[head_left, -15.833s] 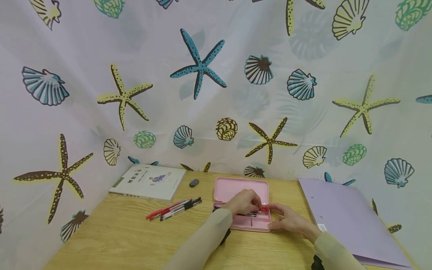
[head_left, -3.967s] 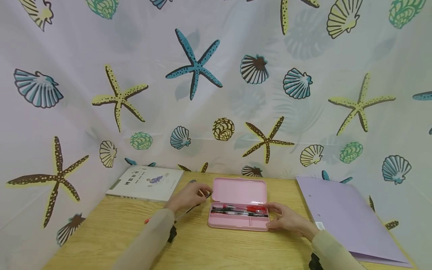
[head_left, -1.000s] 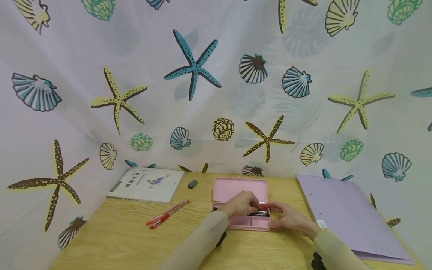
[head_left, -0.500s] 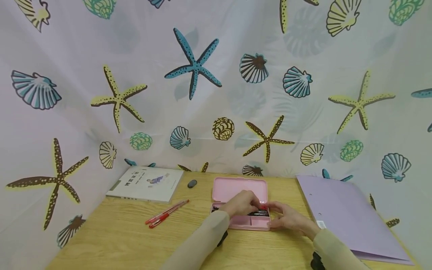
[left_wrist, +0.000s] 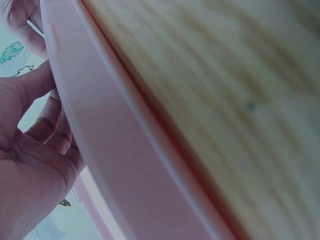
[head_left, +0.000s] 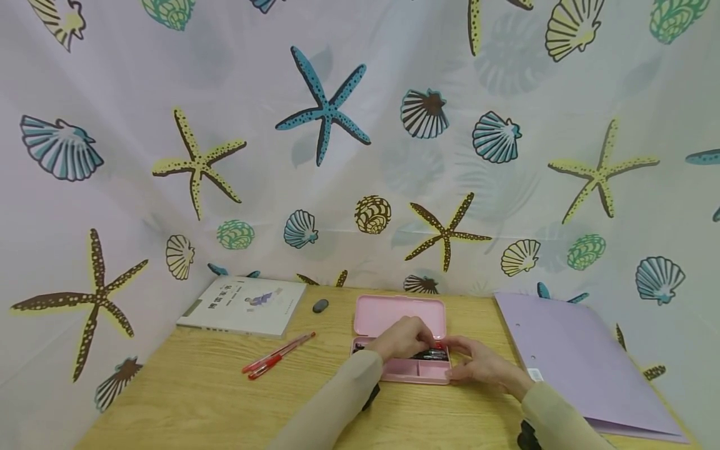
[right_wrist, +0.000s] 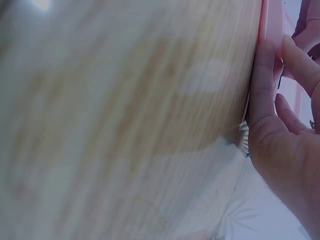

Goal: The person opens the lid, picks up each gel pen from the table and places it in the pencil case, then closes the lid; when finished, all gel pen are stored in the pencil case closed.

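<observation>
A pink pencil case (head_left: 400, 370) lies on the wooden table with its lid (head_left: 368, 312) folded back. My left hand (head_left: 400, 339) reaches into the long compartment, fingers curled down on a black pen (head_left: 434, 354) among other pens; its fingertips are mostly hidden. Red shows from another pen behind the black ones. My right hand (head_left: 480, 362) grips the case's right end between thumb and fingers. In the left wrist view, the case's pink wall (left_wrist: 110, 125) hides the left fingertips. The right wrist view has the right fingers (right_wrist: 262, 75) along the case's side.
Two red pens (head_left: 270, 365) lie on the table to the left. Behind them are a white book (head_left: 242, 306) and a small dark grey stone-like object (head_left: 320, 305). A purple folder (head_left: 585, 362) lies at the right. A seashell-patterned curtain (head_left: 360, 156) rises behind the table.
Since 4.0 s ago my left hand has brought a black pen from the table into the case. Over the last second it has only shifted slightly there; my right hand has stayed on the case.
</observation>
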The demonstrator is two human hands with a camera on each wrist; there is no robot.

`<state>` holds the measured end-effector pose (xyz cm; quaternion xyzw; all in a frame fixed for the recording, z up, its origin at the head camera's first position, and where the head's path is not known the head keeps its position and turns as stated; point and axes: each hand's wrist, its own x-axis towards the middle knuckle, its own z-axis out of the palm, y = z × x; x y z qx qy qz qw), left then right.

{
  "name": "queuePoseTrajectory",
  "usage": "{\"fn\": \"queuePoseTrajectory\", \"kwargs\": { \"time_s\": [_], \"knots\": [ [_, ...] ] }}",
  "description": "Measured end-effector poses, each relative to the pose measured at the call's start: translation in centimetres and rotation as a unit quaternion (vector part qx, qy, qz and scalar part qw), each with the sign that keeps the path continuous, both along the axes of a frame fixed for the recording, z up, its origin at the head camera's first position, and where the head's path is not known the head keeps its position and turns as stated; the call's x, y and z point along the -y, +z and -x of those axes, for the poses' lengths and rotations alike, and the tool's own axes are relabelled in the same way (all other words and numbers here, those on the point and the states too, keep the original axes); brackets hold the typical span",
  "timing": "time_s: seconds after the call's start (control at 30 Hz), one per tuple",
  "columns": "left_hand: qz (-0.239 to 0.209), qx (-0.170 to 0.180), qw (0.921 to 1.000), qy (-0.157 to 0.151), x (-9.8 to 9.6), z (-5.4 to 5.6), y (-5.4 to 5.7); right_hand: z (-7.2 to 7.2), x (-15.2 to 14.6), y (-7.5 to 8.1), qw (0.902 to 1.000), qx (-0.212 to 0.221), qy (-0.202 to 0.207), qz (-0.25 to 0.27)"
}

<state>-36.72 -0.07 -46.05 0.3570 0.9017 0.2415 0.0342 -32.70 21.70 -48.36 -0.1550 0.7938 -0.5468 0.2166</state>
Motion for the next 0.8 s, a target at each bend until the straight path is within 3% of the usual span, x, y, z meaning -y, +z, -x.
{"fn": "queuePoseTrajectory", "kwargs": {
  "time_s": [0.27,0.43,0.8],
  "knots": [
    [-0.022,0.0,0.9998,0.005,0.4,0.3,0.0,0.1,0.1,-0.1,0.9997,-0.002,-0.014,-0.02],
    [-0.063,0.04,0.9971,0.018,1.3,0.3,0.1,0.2,0.3,-0.2,0.998,-0.02,-0.032,-0.052],
    [-0.129,0.105,0.9848,0.05,4.3,0.5,0.1,0.0,0.5,-0.1,0.9981,-0.01,-0.044,-0.042]
  ]
}}
